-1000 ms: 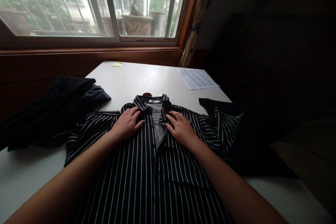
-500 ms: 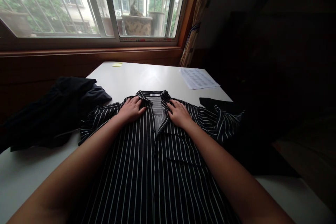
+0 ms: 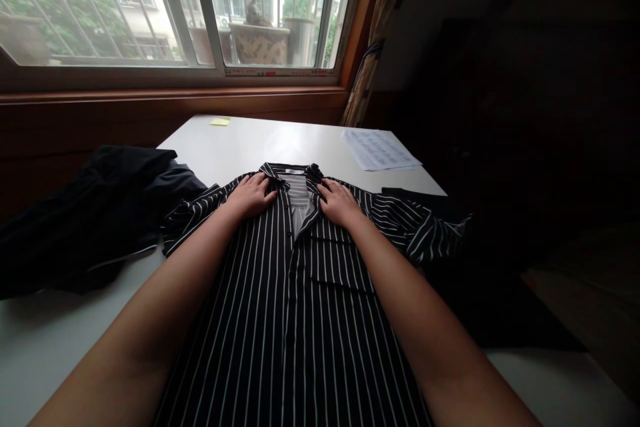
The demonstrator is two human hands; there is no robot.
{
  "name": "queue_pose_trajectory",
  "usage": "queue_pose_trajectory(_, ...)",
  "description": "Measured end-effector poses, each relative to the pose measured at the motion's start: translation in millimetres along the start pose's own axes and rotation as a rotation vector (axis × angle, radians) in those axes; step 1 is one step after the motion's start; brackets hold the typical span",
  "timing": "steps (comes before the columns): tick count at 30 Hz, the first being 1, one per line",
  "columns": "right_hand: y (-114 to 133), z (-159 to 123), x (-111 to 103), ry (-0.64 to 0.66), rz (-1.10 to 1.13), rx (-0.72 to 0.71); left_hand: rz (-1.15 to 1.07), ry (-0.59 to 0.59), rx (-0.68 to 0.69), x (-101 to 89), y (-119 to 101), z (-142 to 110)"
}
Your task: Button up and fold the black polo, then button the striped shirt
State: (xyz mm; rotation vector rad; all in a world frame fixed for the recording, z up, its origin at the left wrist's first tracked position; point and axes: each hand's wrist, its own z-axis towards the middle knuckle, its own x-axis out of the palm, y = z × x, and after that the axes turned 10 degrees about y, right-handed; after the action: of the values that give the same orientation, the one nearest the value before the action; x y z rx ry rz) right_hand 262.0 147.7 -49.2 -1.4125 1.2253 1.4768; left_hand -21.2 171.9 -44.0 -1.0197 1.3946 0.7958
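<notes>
A black shirt with white stripes (image 3: 255, 287) lies front up on the white table (image 3: 240, 140), its collar toward the window and its neck opening spread. My left hand (image 3: 251, 195) rests on the shirt just below the left side of the collar, fingers stretched out. On the other side of the neck opening, my right hand (image 3: 339, 202) lies on the cloth with its fingers extended. Both hands press on the shirt from above. The sleeves reach out to either side, and the shirt's lower end runs out of view at the bottom.
Dark clothes (image 3: 90, 213) are heaped at the left edge of the table. More dark cloth (image 3: 500, 307) lies at the right. Printed sheets (image 3: 380, 149) and a yellow sticky note (image 3: 220, 121) are near the far edge, below a barred window (image 3: 270, 13).
Both hands and the shirt's collar have shifted slightly away from me, toward the window. The shirt front looks smoother, with straighter stripes. The hands stay in the same places on the cloth.
</notes>
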Motion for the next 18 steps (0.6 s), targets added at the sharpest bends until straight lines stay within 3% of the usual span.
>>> queue_pose_trajectory(7, -3.0, 11.2, -0.4, 0.013, -0.006, 0.015, 0.010, -0.118, 0.012, -6.4, -2.5, -1.2)
queue_pose_trajectory(11, -2.2, 10.6, -1.4, 0.020, 0.003, 0.028, -0.024, -0.231, 0.039, -19.0, -14.2, -23.1)
queue_pose_trajectory(14, -2.1, 10.3, -1.5, 0.023, 0.022, 0.044, -0.100, -0.323, 0.074, -31.0, -36.7, -52.4)
queue_pose_trajectory(16, -2.9, 10.7, -0.9, 0.007, 0.034, 0.028, -0.202, -0.285, 0.135, -36.0, -56.3, -77.3)
queue_pose_trajectory(18, -4.1, 11.2, 0.1, -0.027, 0.046, 0.001, -0.347, -0.145, 0.201, -36.7, -74.9, -103.2)
